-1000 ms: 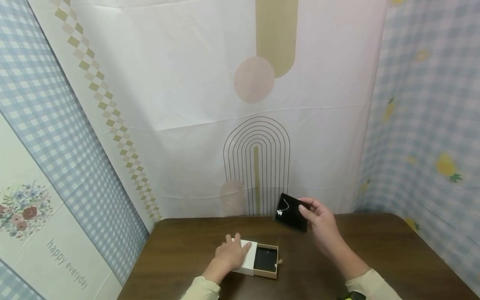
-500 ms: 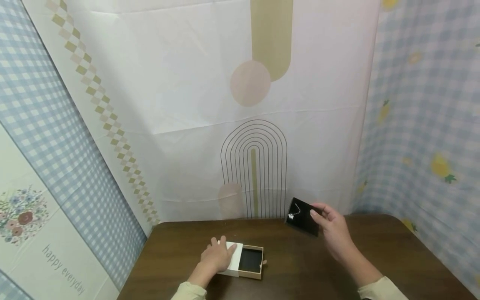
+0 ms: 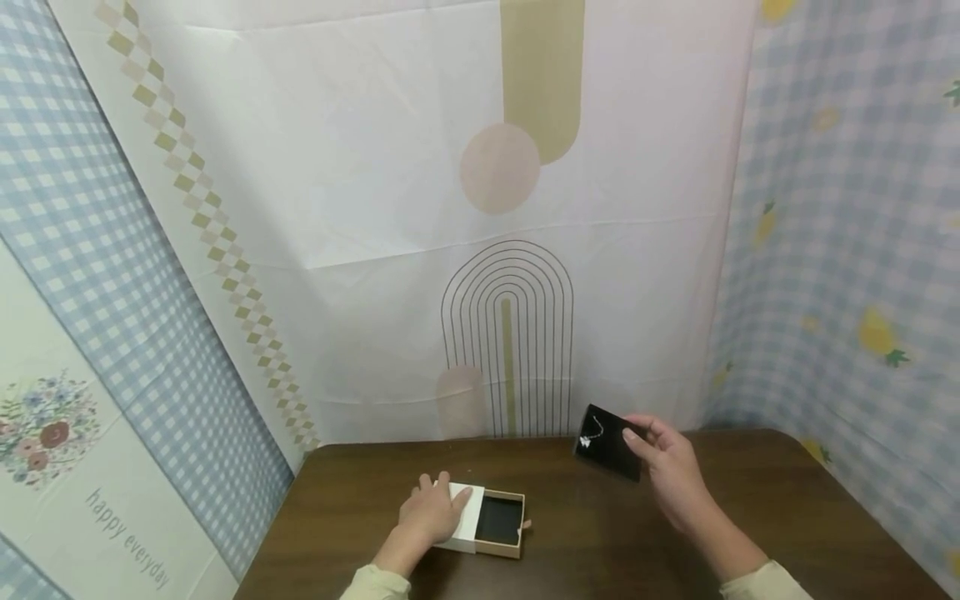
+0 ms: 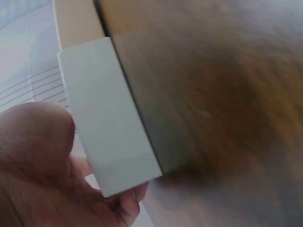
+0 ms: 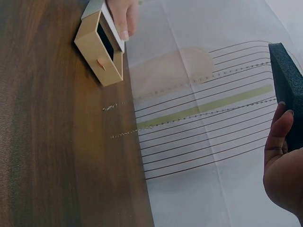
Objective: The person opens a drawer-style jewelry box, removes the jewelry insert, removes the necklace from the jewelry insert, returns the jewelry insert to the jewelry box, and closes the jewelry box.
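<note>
On the table, a small jewelry box has a white sleeve (image 3: 467,518) and a tan drawer (image 3: 501,550) pulled part-way out to the right. Its inside is black, and a small ribbon tab (image 5: 101,64) shows on the drawer front. My left hand (image 3: 430,512) grips the sleeve from above, its fingers at the far side. Raised above the table, a black foam pad (image 3: 609,446) is pinched between the thumb and fingers of my right hand (image 3: 672,471). A silver necklace with a small pendant (image 3: 585,442) lies on the pad's face; its chain (image 5: 199,115) dangles below the pad in the right wrist view.
The brown wooden table (image 3: 345,475) has rounded back corners. A white printed cloth (image 3: 375,333) hangs behind it, with blue checked cloths (image 3: 840,250) at both sides.
My right hand has carried the foam pad to the right, away from the box, and slightly down. The left hand stays on the sleeve. The head view has shifted a little.
</note>
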The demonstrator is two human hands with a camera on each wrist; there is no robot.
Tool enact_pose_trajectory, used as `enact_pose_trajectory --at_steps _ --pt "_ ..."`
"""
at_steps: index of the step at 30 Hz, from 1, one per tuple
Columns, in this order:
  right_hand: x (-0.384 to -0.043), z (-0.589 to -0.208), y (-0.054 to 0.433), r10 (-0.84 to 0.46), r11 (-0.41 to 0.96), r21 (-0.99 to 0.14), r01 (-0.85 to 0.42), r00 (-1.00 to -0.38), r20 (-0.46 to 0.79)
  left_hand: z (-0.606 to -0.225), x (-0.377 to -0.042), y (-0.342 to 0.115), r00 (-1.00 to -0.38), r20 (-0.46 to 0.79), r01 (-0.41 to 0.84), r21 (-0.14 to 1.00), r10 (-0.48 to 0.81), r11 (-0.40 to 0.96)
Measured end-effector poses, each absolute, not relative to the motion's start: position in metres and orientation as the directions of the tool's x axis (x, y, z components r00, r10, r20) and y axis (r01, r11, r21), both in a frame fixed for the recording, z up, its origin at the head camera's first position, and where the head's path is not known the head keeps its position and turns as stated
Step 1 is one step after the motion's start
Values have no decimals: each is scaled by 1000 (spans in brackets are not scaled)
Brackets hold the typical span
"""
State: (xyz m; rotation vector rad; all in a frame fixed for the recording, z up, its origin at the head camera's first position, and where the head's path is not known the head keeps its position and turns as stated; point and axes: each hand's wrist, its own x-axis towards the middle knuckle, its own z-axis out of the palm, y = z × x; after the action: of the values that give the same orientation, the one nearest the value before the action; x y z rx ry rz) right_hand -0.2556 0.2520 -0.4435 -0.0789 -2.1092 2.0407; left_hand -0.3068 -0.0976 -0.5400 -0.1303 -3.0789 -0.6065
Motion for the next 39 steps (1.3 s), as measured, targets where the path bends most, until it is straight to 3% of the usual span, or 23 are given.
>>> enact_pose_trajectory --at_steps 10,17,23,30,39 --pt "-258 -452 251 173 59 -998 -39 -984 48 -534 -299 -108 -966 260 113 405 5 907" --pt "-254 -461 249 189 74 -997 4 -982 10 -527 -280 -114 -904 421 234 354 69 905" --pt "-251 -469 248 199 83 -996 12 -980 5 -521 -262 -107 -873 464 334 343 151 878" --pt "-250 -470 245 202 85 -996 -3 -979 20 -507 -251 -82 -877 433 396 401 209 826" --pt "-251 -470 240 205 100 -995 9 -979 12 -492 -231 -54 -768 479 589 267 425 763"
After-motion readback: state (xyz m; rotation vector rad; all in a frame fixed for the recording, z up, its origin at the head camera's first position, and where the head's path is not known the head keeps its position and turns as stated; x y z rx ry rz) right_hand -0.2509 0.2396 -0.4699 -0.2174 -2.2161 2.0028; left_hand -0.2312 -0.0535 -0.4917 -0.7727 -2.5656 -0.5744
